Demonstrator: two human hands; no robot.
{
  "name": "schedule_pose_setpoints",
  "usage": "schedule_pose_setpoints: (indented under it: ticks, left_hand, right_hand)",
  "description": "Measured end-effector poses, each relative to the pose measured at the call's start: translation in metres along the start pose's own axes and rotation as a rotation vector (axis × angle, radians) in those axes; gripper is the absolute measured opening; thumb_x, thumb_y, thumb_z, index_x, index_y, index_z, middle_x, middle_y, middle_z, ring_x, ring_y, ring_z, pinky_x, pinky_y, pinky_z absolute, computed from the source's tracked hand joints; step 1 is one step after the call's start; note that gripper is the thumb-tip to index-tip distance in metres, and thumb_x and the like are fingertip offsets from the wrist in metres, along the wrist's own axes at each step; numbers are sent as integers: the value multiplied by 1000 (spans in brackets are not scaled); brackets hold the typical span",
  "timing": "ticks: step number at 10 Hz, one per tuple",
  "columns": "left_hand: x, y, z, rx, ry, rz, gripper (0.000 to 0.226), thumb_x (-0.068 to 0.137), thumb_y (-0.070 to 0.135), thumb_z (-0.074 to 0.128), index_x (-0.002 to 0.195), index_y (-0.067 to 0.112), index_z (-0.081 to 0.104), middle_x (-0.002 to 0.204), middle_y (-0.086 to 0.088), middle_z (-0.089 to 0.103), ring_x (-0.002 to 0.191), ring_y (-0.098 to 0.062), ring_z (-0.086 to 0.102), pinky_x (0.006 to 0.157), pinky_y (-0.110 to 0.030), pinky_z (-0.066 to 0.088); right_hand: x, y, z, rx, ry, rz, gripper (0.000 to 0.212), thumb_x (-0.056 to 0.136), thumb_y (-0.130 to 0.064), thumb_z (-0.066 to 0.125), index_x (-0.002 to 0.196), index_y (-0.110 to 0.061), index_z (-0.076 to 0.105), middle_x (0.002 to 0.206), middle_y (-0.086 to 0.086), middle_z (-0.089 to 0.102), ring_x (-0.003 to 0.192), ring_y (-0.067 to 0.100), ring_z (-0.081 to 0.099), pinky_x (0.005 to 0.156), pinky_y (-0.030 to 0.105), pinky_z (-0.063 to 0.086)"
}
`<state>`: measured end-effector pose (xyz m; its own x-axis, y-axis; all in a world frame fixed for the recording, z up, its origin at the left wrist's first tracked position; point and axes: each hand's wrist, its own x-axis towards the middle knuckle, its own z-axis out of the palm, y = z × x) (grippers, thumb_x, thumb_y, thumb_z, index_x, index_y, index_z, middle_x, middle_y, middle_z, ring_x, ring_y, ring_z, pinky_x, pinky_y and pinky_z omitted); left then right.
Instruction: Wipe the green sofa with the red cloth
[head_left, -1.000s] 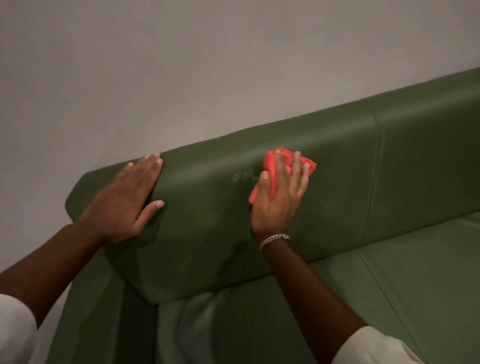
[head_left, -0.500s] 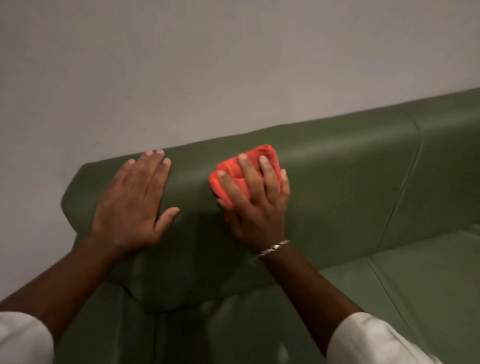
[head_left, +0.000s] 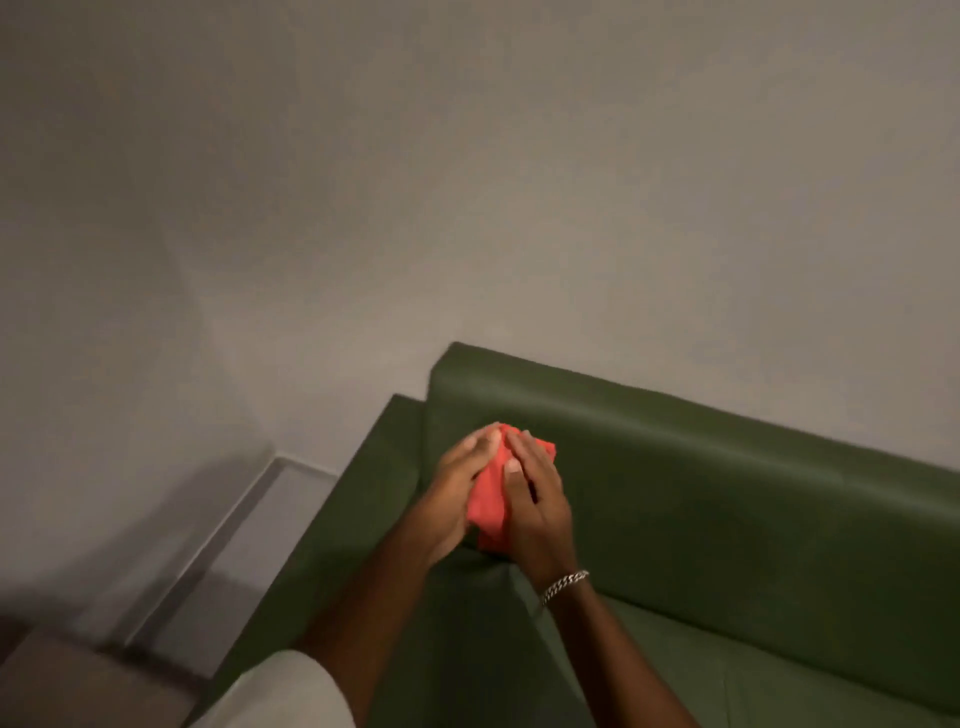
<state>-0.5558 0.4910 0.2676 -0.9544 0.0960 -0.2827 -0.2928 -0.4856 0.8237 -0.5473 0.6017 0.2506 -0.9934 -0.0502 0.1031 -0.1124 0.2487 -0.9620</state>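
Left hand (head_left: 457, 491) and right hand (head_left: 537, 512) clamped around bunched red cloth (head_left: 491, 501) before green sofa (head_left: 727, 499) backrest

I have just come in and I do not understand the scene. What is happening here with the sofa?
A person holds a red cloth between both hands, the left hand and the right hand, in front of the backrest of a green sofa, near its corner. The cloth is bunched between the palms and does not look pressed on the sofa. A bracelet is on the right wrist.
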Motion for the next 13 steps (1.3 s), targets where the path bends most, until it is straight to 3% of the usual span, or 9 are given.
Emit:
schedule_pose_setpoints:
  ticks: [1,2,4,5,6,7,8,10,13]
  left_hand:
    - [-74,12,-45,-21,231,144,26,89,0,55,113,7,63,101,-10,74,85,-16,71,78,-27,58]
    - [-147,16,-102,-87,418,234,22,89,0,55,109,4,65,88,-7,78,76,-16,73,70,-27,61]
    - [-297,-3,-223,-330,776,339,24,92,9,55,113,1,64,100,-13,74,82,-20,70,78,-35,60]
    - [-360,-22,-280,-449,952,341,19,91,9,59,108,5,67,94,-9,78,80,-18,74,68,-31,60]
    - [-417,-50,-345,-502,1125,238,29,85,10,67,113,2,66,108,-18,73,86,-25,72,74,-38,61]
    - [-452,-89,-413,-512,1257,130,32,80,3,71,112,0,67,112,-23,70,89,-31,70,81,-44,59]
    - [-465,-132,-470,-486,1395,45,22,76,2,74,98,8,71,100,-18,73,86,-33,69,78,-46,59]
    - [-441,-208,-568,-500,1503,-51,31,81,-4,64,112,-3,65,99,-21,69,88,-32,65,86,-50,56]
    - [-441,-229,-605,-338,1721,-118,46,86,4,59,131,7,56,128,-11,63,109,-23,62,90,-28,49]
  right_hand:
    - [-39,-39,32,165,-159,7,61,87,11,52,136,-25,48,151,4,45,143,16,38,121,42,31]
    - [-74,-64,72,229,-249,146,69,78,17,60,137,-17,48,142,5,50,132,16,48,102,18,48]
    - [-153,-80,210,298,-727,496,33,77,5,73,110,6,66,76,-1,78,68,9,69,69,24,58]
    - [-198,-70,293,114,-864,448,28,77,3,75,104,6,70,78,8,76,68,14,67,61,23,56]
    - [-248,-43,376,-90,-979,356,28,78,1,76,104,7,70,86,14,73,64,7,66,60,22,56]
    - [-289,-2,449,-275,-1090,251,23,79,-3,76,102,4,72,98,20,75,81,17,65,85,37,57]
    - [-319,38,506,-425,-1157,159,18,80,-11,76,97,-5,75,99,14,76,86,17,64,87,31,52]
    - [-348,139,601,-622,-1195,60,18,78,-17,76,93,-7,76,90,13,77,77,17,62,72,20,43]
    - [-370,159,625,-459,-1034,78,23,84,-2,64,105,-3,73,107,15,75,101,23,68,97,29,51]
